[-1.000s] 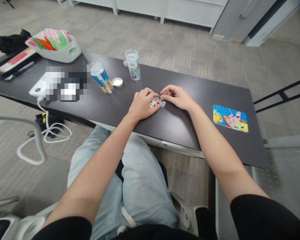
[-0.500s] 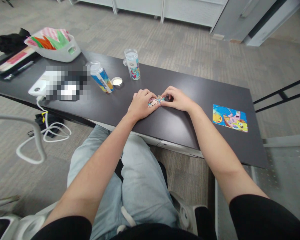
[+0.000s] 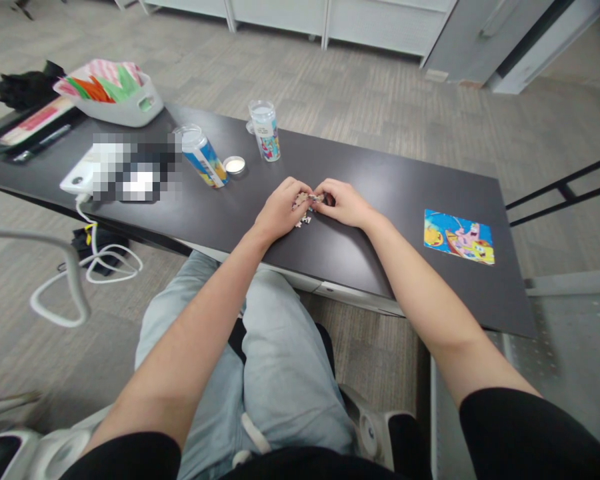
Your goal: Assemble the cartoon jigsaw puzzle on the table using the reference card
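My left hand (image 3: 280,210) and my right hand (image 3: 344,203) meet over the middle of the dark table (image 3: 350,247). Their fingers curl round a small heap of jigsaw puzzle pieces (image 3: 301,199), pinched between the fingertips of both hands. A few loose pieces (image 3: 306,219) lie on the tabletop just under my left thumb. Part of the heap is hidden behind my fingers. To the right lies a flat picture card (image 3: 459,237) with yellow and pink cartoon figures on blue, apart from both hands.
Beyond my left hand stand a clear-topped printed canister (image 3: 205,160) and a second canister (image 3: 267,133), with a round lid (image 3: 235,165) between them. Farther left are a white basket (image 3: 140,110) of coloured packets and a white device (image 3: 87,170) with a cable (image 3: 94,233).
My right hand has shifted left against my left hand. The pieces, earlier flat under the hands, are now gathered up between the fingers, and a few show loose below.
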Motion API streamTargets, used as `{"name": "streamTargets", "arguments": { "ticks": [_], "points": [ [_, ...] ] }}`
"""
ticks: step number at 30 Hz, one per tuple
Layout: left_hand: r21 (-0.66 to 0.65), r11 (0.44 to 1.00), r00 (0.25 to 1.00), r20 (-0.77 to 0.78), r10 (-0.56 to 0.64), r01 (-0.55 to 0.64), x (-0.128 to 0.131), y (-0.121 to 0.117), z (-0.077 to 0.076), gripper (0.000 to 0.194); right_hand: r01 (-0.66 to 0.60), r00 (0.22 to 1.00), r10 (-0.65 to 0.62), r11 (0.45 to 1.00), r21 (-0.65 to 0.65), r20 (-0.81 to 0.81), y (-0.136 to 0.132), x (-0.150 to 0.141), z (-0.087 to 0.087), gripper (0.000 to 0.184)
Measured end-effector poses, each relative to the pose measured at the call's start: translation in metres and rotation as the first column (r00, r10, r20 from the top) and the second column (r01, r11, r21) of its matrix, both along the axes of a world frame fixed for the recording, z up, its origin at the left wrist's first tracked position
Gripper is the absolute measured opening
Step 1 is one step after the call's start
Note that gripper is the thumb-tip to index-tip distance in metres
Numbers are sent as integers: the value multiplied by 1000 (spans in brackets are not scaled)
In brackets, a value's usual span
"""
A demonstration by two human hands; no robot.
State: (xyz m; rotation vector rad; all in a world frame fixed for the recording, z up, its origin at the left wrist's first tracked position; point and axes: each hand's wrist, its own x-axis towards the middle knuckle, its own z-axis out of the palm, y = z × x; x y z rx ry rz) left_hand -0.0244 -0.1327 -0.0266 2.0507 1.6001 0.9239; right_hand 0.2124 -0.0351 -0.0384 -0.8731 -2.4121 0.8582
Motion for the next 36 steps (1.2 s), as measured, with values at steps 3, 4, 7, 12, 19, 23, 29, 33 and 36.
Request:
{"name": "streamTargets", "arguments": {
  "ticks": [3, 4, 7, 12, 19, 23, 29, 33, 36],
  "points": [
    [-8, 1000, 1000, -3, 0, 0, 0, 1, -2, 15, 11, 1000, -11, 1000, -6, -14, -3, -3, 0, 6],
    [-5, 1000, 1000, -3, 4, -4, 0, 2, -3, 16, 9, 1000, -10, 1000, -9, -27, -3, -3, 0, 4],
    [10, 1000, 1000, -3, 25, -25, -1, 4, -5, 17, 8, 998, -9, 1000, -17, -57, -2, -3, -2, 3],
    [33, 992, 992, 46, 118, -120, -5, 4, -2, 11, 42, 996, -45, 999, -35, -80, -1, -4, -4, 13],
    [6, 969, 966, 82, 244, -246, -13, 6, 0, 22, -4, 993, -4, 998, -65, -118, -3, -4, -2, 19],
    [12, 974, 972, 70, 224, -225, -17, 8, 5, 22, -8, 992, -2, 997, -76, -126, -3, -4, -1, 18],
    [31, 991, 991, 35, 126, -128, -19, 6, 20, 21, -14, 988, 1, 996, -89, -152, -4, -5, -2, 18],
    [56, 984, 984, 79, 162, -166, -23, 10, 25, 30, -35, 986, 20, 996, -87, -168, -4, -5, -3, 18],
    [67, 973, 969, 124, 213, -223, -34, 10, 25, 36, -39, 986, 25, 996, -85, -163, -2, -5, -5, 17]
  ]
}}
